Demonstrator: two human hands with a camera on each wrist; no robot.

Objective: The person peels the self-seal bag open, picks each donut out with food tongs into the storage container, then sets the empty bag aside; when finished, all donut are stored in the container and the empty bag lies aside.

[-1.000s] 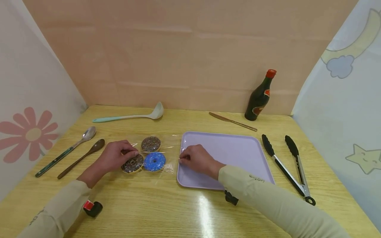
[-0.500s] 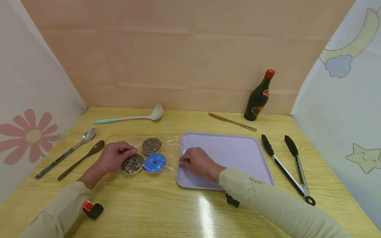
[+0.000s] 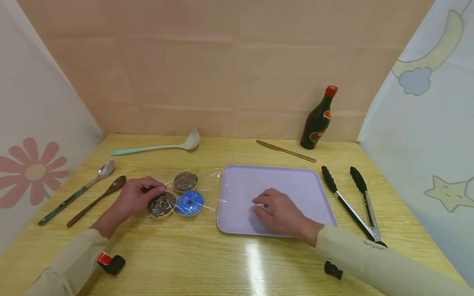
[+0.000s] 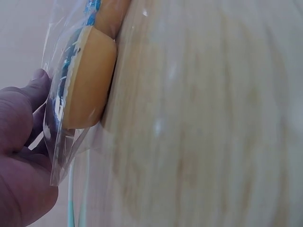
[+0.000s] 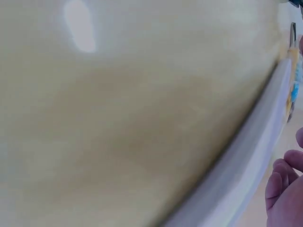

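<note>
A clear plastic bag (image 3: 201, 185) lies flat on the wooden table and holds a blue donut (image 3: 189, 202) and two chocolate donuts (image 3: 186, 181) (image 3: 161, 204). My left hand (image 3: 155, 190) pinches the bag's left end beside the nearer chocolate donut. In the left wrist view the bag (image 4: 61, 123) with a donut's pale underside (image 4: 87, 80) sits against my thumb. My right hand (image 3: 262, 204) rests on the lavender tray (image 3: 296, 185) with loosely curled fingers, holding nothing, apart from the bag. The right wrist view shows the tray's rim (image 5: 246, 165) and my fingertips (image 5: 284, 187).
A mint ladle (image 3: 159, 145) lies at the back left. A metal spoon (image 3: 74, 191) and a wooden spoon (image 3: 97, 200) lie left of the bag. A knife (image 3: 285, 151) and a dark bottle (image 3: 317, 119) stand behind the tray. Tongs (image 3: 352, 201) lie at its right.
My right hand has let go of the bag's right edge and moved right onto the tray. My left hand still pinches the bag's left end.
</note>
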